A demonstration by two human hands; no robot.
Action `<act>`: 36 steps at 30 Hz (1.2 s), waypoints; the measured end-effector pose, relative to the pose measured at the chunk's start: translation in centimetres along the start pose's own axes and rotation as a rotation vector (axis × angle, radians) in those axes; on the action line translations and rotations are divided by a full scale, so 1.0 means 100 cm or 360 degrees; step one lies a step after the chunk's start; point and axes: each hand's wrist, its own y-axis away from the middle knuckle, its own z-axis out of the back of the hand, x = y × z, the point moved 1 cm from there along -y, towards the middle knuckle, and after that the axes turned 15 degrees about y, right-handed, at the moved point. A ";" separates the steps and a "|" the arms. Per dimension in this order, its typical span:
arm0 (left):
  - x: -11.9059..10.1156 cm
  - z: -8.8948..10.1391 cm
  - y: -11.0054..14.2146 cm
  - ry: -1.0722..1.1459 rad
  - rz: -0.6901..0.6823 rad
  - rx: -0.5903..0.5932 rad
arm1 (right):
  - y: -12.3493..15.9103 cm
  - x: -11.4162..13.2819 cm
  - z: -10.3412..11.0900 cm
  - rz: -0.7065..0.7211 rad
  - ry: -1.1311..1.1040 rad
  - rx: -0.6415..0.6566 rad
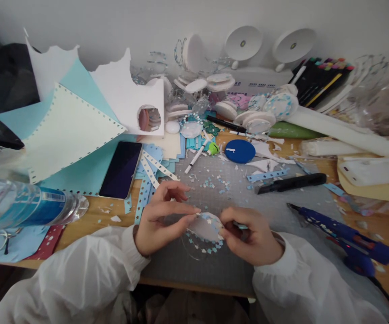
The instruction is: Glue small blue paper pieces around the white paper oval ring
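Observation:
A small white disc (205,228), edged with tiny blue and white paper shapes, is held low over the grey cutting mat (167,265). My left hand (163,220) pinches its left edge between thumb and fingertips. On the other side, my right hand (251,236) grips the disc's right edge, fingers curled. A small teal-tipped item (242,227) shows among the right fingers; its kind is unclear. Below the disc hangs a thin strand of blue and white shapes (204,247). Loose cut paper pieces (216,183) lie beyond the hands.
A blue glue gun (346,238) with a glowing red light lies at right, near a black utility knife (292,183). A blue round lid (239,151) is farther back. Left are a phone (121,170), paper sheets (73,123) and a bottle (22,204). Decorated discs (278,105) crowd the back.

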 end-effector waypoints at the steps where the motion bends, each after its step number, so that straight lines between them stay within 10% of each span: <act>1: 0.000 0.000 0.000 -0.0024 -0.0033 0.0003 | 0.000 0.000 0.000 0.0015 0.0009 -0.0008; 17: 0.002 -0.002 0.002 0.0005 -0.0042 0.0001 | 0.001 -0.001 0.001 0.0048 0.0071 -0.0017; 36: 0.011 0.002 0.001 0.0447 0.0489 -0.0318 | 0.000 -0.007 -0.006 -0.0385 -0.0162 -0.0111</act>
